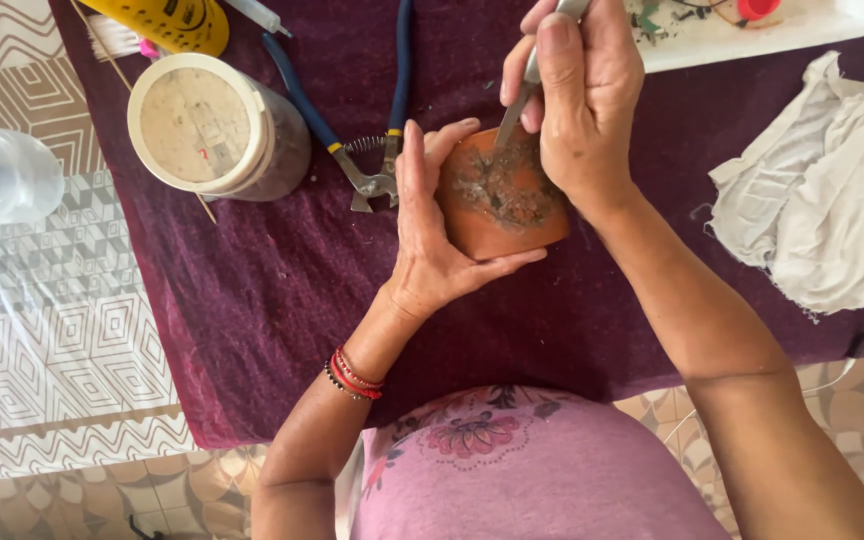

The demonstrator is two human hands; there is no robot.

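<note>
A small clay pot [507, 205] is being held at the middle of the bench [282, 290], cupped from the left by the left hand [432, 225], whose fingers [449, 140] are being wrapped around its rim and side. The pot is rounded, orange-brown and matt, and is being filled with dark, crumbly soil. A thin metal tool [522, 95] is being gripped by the right hand [582, 100], its fingers [552, 50] closed tight on the shaft while the tip is being pressed into the soil.

Just left of the left fingers, pliers [372, 165] with blue handles and a coiled spring are lying, their steel jaws almost touching the hand. Farther left, a round jar [217, 125] with a dusty pale lid is standing, and beyond it a yellow bottle [167, 20] is lying. Well right of the right fingers, a crumpled, frayed white rag [817, 190] is lying. Above them, a white tray [752, 35] is being cut off by the edge. A clear plastic bottle [2, 175] is seen at the far left. The bench is being covered by a fuzzy dark purple cloth.
</note>
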